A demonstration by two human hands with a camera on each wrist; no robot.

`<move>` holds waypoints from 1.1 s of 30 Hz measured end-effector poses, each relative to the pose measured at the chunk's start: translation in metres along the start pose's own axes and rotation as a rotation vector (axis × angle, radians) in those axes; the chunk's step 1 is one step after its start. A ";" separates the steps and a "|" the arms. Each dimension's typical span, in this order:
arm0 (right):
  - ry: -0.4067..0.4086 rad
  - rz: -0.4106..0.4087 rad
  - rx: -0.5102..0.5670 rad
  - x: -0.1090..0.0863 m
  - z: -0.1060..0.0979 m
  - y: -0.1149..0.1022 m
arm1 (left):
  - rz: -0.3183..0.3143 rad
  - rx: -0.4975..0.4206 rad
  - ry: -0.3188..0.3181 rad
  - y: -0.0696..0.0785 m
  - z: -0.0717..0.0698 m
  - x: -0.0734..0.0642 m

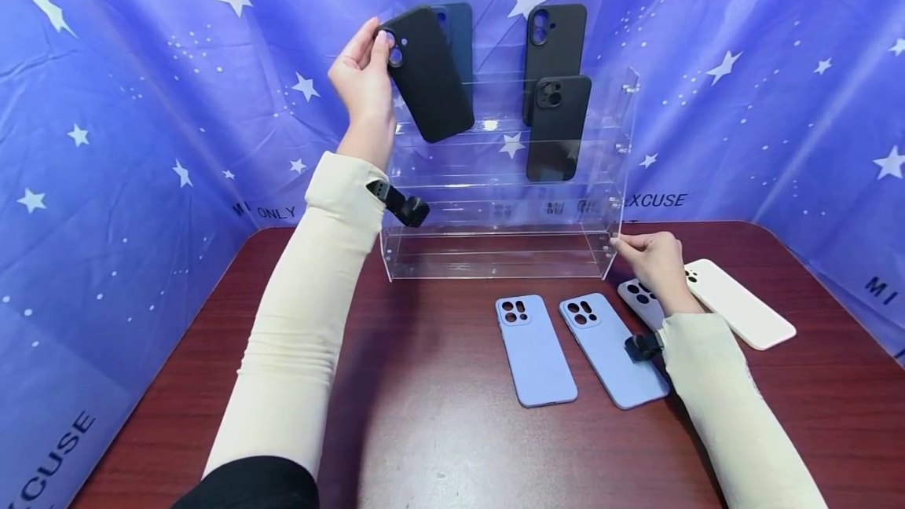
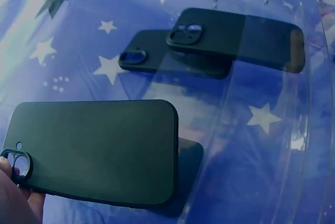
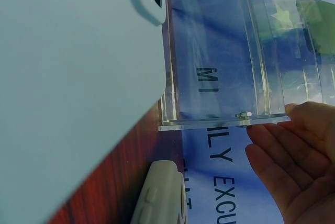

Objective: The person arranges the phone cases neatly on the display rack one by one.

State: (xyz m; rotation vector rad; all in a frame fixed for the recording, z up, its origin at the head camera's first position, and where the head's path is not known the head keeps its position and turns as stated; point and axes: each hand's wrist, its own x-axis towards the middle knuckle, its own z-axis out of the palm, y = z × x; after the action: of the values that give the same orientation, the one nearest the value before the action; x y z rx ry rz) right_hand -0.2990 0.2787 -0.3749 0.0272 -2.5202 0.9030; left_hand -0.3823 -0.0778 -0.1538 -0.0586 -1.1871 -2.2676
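Note:
My left hand [image 1: 363, 85] pinches a black phone case [image 1: 433, 83] by its camera-cutout corner and holds it tilted at the upper left of a clear acrylic display stand [image 1: 495, 267]. Behind that case, partly hidden, stands a dark blue phone case [image 1: 463, 42]. Low on the stand's right side panel, my right hand [image 1: 659, 261] grips the edge; in the right wrist view the thumb and fingers lie on opposite sides of it. Two more dark cases stand on the right of the upper tiers, a rear case [image 1: 555, 42] and a front case [image 1: 566, 128].
Two light blue phone cases, a left one [image 1: 537, 356] and a right one [image 1: 611, 352], lie on the reddish-brown table [image 1: 424, 415]. A greyish case [image 1: 639, 301] and a white case [image 1: 742, 309] lie near my right forearm. A starry blue curtain [image 1: 141, 100] hangs behind.

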 end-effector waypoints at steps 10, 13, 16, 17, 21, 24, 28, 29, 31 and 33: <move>-0.003 0.001 -0.002 -0.001 0.000 0.000 | 0.033 0.034 0.008 -0.014 -0.004 0.003; 0.005 -0.007 -0.004 -0.001 0.001 0.001 | 0.042 0.035 0.023 -0.015 -0.004 0.004; 0.016 -0.017 -0.005 0.000 0.002 0.002 | 0.036 0.039 0.038 -0.017 -0.005 0.005; 0.021 -0.018 -0.003 0.000 0.002 0.002 | 0.031 0.045 0.043 -0.018 -0.006 0.005; 0.037 -0.012 0.009 0.001 0.003 0.003 | 0.022 0.079 0.051 -0.025 -0.009 0.004; 0.036 -0.016 0.009 0.001 0.003 0.003 | 0.023 0.108 0.060 -0.030 -0.012 0.001; 0.023 -0.029 -0.002 0.001 0.002 0.004 | 0.026 0.153 0.076 -0.038 -0.014 -0.002; 0.023 -0.028 -0.004 0.001 0.002 0.003 | 0.023 0.163 0.079 -0.040 -0.015 -0.003; 0.024 -0.024 -0.006 0.001 0.002 0.003 | 0.029 0.178 0.073 -0.045 -0.015 -0.004; 0.023 -0.018 -0.007 0.002 0.002 0.002 | 0.031 0.187 0.065 -0.049 -0.016 -0.005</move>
State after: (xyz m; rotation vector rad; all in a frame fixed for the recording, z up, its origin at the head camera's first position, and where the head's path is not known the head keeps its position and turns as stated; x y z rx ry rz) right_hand -0.3015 0.2799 -0.3767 0.0374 -2.4981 0.8823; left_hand -0.3992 -0.0657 -0.2010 0.0673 -1.3474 -2.1057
